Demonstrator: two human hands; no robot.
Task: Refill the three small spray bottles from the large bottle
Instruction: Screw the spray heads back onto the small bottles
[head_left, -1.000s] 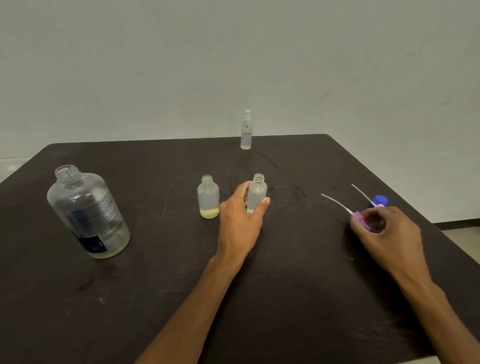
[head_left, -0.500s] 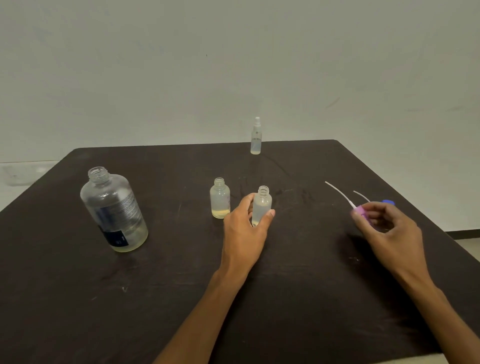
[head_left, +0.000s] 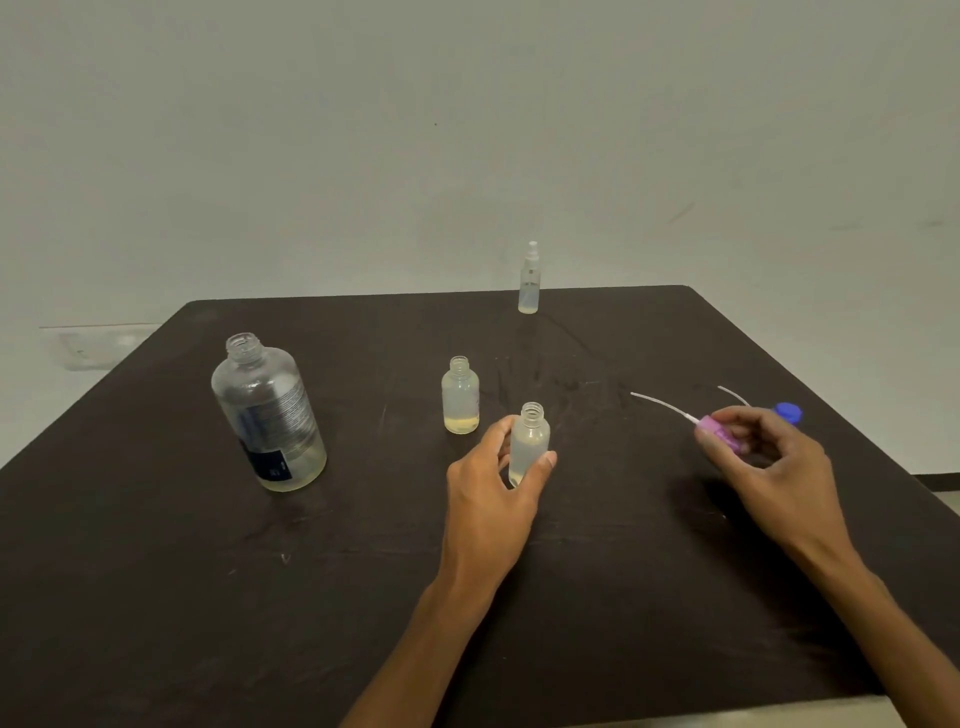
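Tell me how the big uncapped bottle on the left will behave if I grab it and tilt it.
The large bottle looks mostly empty, with liquid only near its base, so it is probably light for its size. Its mouth is open and uncapped, so tilting far would likely spill. The smooth clear wall may be slippery; the label area might give the fingers a better hold.
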